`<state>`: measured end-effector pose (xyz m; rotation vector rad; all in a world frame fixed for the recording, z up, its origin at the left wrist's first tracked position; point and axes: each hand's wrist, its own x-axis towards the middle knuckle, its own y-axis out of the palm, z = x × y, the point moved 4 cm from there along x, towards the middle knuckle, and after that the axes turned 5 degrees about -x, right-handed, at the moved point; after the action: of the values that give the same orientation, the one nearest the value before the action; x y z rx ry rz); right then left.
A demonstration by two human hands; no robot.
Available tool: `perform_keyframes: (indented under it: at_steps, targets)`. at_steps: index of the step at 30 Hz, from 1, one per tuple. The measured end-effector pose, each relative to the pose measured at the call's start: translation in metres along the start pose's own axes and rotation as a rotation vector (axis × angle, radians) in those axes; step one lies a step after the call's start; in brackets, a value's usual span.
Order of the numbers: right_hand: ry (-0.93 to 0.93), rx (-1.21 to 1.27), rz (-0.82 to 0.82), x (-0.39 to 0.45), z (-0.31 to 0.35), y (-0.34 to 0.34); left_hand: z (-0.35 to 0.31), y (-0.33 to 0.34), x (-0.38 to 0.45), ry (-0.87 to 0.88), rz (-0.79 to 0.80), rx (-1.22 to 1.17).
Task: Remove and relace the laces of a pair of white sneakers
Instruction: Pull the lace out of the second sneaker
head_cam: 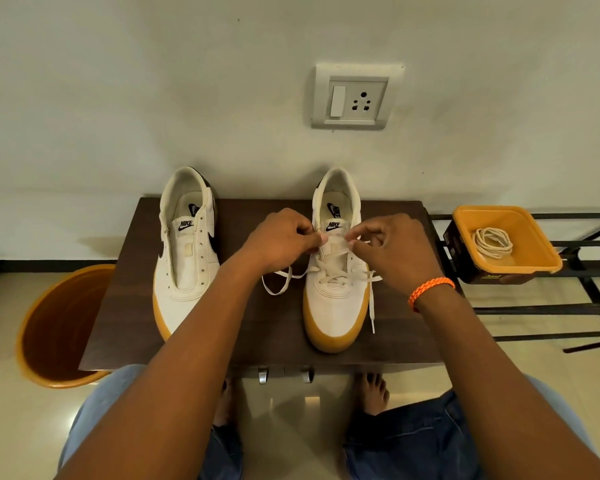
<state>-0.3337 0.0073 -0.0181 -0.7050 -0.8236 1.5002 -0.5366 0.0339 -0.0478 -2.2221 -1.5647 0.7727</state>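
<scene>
Orange bin point(54, 327): it stands on the floor at 9 o'clock of the surface, partly under its left edge.
Left sneaker point(187, 258): no lace in it, all eyelets bare, toe toward the person. I judge the removing step done for this shoe; the relacing is left.
Surface point(257, 327): a dark wooden top that carries both shoes. The near edge is just beyond the toes, so there is little room at 6 o'clock. The far edge meets the wall at 12 o'clock. Between the shoes there is a bare strip.
Left hand point(281, 242): its fingers are together, pinching the lace point(336, 249) at the left side of the upper eyelets.
Right sneaker point(336, 282): the lace crosses its lower eyelets, and the hands work at the top rows, near the tongue. Whether the lace goes in or comes out here, I cannot tell from one picture. One loose end makes a loop at 9 o'clock of the shoe, the other hangs down at 4 o'clock.
Right hand point(392, 251): it wears an orange bracelet point(430, 289); its fingers pinch the same lace from the right side.
Orange tray point(506, 237): it sits on a metal rack point(568, 271) at 3 o'clock, apart from the surface, with a coiled lace point(492, 242) inside, probably the one of the left shoe.
Left to do: at least the whole left shoe.
</scene>
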Motion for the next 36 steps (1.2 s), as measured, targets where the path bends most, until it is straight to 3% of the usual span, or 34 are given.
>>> perform_keyframes:
  at_steps: [6,15,18,23,33,36]
  targets:
    - [-0.046,-0.196,0.117,-0.008,0.018,0.04,0.003,0.0,0.002,0.023,-0.008,0.023]
    - [0.218,-0.062,-0.082,-0.004,-0.007,0.001,0.003,-0.002,0.002,-0.018,-0.026,0.059]
    - [0.14,-0.106,-0.135,-0.009,0.009,0.008,0.004,-0.002,0.003,-0.007,-0.021,0.05]
    - [0.06,-0.198,0.08,-0.014,0.022,0.039,0.003,-0.001,0.002,0.021,-0.011,0.055]
    - [0.194,-0.048,-0.053,-0.006,0.005,0.012,0.002,-0.002,0.001,0.001,-0.004,0.045]
    - [0.073,-0.095,-0.023,-0.008,0.013,0.016,0.001,-0.003,0.0,-0.008,-0.013,0.047]
